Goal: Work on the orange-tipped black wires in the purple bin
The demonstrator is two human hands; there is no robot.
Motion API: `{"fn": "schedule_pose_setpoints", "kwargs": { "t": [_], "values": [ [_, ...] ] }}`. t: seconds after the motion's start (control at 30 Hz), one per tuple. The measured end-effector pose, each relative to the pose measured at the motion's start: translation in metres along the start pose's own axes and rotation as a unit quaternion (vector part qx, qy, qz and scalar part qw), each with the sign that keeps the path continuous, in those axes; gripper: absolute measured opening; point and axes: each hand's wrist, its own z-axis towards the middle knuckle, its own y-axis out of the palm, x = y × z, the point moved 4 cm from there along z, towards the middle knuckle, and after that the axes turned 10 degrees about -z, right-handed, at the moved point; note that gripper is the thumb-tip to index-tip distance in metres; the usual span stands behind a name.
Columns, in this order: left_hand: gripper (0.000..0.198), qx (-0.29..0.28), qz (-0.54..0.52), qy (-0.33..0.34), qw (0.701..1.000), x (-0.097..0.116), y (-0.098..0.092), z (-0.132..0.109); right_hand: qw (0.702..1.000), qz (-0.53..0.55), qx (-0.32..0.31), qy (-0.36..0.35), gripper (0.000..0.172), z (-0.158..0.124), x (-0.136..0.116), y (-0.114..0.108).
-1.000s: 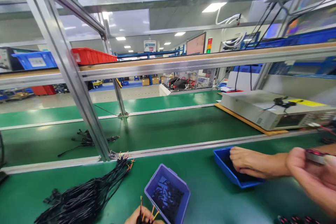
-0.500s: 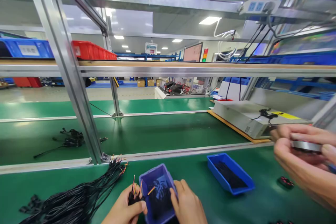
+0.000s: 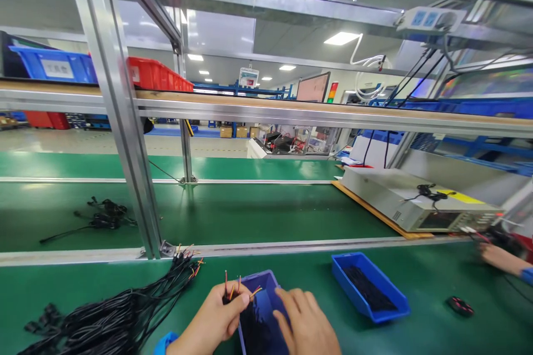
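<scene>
My left hand point(image 3: 214, 319) is closed on a short black cable end point(image 3: 233, 291) whose red, yellow and orange wire tips stick up. It sits at the left rim of a small purple-blue bin point(image 3: 263, 310) of black parts. My right hand point(image 3: 306, 324) reaches into that bin with fingers spread and bent, holding nothing I can see. A big bundle of black cables point(image 3: 112, 316) lies to the left on the green mat.
A second blue bin point(image 3: 370, 294) of black parts lies to the right. Another person's hand point(image 3: 497, 258) is at the far right by a grey instrument box point(image 3: 416, 205). A small red-black coil point(image 3: 460, 306) rests on the mat. An aluminium post point(image 3: 125, 122) stands ahead left.
The other person's hands have pulled back to the far right edge. My right hand has spread over the bin, and my left hand has lifted the wire end slightly right.
</scene>
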Motion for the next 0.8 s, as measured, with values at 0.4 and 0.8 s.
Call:
{"fn": "schedule_pose_setpoints", "kwargs": {
  "t": [0.4, 0.8],
  "values": [
    [0.060, -0.108, -0.077, 0.009, 0.991, -0.042, 0.007, 0.024, 0.995, 0.050, -0.040, -0.078, 0.019, 0.013, -0.043, 0.052],
    [0.051, -0.062, -0.071, 0.006, 0.996, -0.028, 0.001, 0.022, 0.994, 0.087, -0.050, -0.048, 0.023, 0.008, -0.042, 0.049]
  ]
}}
